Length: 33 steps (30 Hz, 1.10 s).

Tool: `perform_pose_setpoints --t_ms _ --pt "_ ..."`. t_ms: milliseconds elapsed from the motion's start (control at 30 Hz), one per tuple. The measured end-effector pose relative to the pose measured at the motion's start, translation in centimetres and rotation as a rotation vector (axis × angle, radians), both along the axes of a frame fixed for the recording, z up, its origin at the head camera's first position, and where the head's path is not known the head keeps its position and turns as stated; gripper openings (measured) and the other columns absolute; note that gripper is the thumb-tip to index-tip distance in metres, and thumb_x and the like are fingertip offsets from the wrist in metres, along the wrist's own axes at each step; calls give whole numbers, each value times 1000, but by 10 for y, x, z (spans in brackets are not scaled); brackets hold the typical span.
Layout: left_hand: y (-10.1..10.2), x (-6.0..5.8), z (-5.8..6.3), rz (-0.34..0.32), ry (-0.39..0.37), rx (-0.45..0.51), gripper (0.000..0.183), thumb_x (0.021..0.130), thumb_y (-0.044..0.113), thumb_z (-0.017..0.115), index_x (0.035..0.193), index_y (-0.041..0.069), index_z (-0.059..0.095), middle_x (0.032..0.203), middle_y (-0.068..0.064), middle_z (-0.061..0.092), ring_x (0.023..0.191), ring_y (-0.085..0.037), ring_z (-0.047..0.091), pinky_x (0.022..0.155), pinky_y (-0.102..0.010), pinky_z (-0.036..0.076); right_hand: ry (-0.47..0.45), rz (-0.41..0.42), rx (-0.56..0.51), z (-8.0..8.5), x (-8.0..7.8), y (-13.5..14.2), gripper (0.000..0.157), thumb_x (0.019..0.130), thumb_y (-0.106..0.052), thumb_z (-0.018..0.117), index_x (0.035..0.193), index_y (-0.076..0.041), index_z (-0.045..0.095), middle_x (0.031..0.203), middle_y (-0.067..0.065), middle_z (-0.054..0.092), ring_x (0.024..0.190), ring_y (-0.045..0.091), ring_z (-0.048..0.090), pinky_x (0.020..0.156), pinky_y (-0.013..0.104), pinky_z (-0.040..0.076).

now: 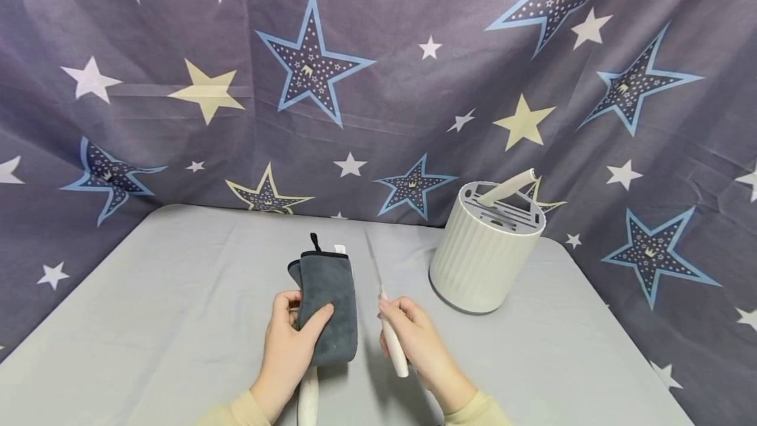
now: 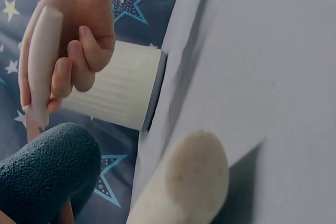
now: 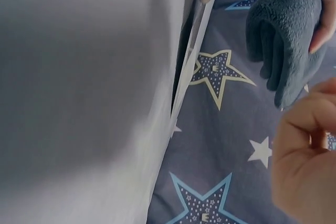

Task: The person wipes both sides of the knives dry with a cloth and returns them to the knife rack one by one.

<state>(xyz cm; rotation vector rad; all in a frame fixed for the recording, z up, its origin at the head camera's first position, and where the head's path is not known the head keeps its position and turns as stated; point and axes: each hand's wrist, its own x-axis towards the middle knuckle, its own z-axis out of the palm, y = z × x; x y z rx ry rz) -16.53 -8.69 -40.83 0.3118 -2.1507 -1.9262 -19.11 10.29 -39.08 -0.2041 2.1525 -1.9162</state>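
My left hand (image 1: 290,340) grips a folded dark grey cloth (image 1: 331,294), thumb across its front and fingers behind. A black loop sticks up from the cloth's top edge. In my right hand (image 1: 416,340) is a knife, held by its white handle (image 1: 393,340) with the thin blade (image 1: 374,258) pointing away, a short gap right of the cloth. The left wrist view shows the right fingers (image 2: 84,61) curled by this handle. A second white handle (image 1: 308,400) lies on the table below the cloth; the right wrist view shows a blade (image 3: 197,30) extending from it.
A ribbed cream knife block (image 1: 485,255) stands at the right back of the grey-covered table (image 1: 195,321). One white-handled piece (image 1: 508,186) sticks out of its slotted top. A star-patterned curtain (image 1: 378,130) hangs behind the table and along its sides.
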Motion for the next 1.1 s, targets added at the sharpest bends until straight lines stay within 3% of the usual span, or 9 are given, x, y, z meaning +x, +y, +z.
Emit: perform_pose_setpoints --t_ms 300,433,700,900,1100 --pt "10 4 3 -32 3 -87 44 90 24 72 119 5 45 87 -7 64 74 -7 59 67 -23 52 23 -54 -8 0 3 -12 30 99 -31 57 90 -3 53 64 -2 50 55 9 46 48 20 39" --pt "14 7 7 -60 -11 -82 44 90 25 72 119 5 45 88 -8 62 77 -10 59 67 -23 51 45 -69 25 0 4 -15 29 98 -31 57 89 -4 53 64 -3 49 55 9 46 51 21 40" --pt "22 16 21 -133 -50 -66 46 91 32 71 121 8 45 100 -10 58 84 -15 55 70 -26 50 52 -38 34 0 5 -18 29 98 -32 57 90 -4 54 63 -3 55 56 9 53 52 22 45" --pt "24 22 27 -144 -80 -83 49 90 35 71 124 11 45 116 -11 48 94 -17 52 70 -27 48 69 -41 38 0 7 -19 30 98 -31 59 89 -2 54 56 -4 52 48 7 49 46 21 40" --pt "25 25 28 -145 -66 -77 49 88 34 72 125 13 46 101 -12 55 74 -17 57 60 -27 48 93 -54 64 2 10 -18 32 99 -30 59 89 0 54 51 -5 44 43 7 40 43 20 35"
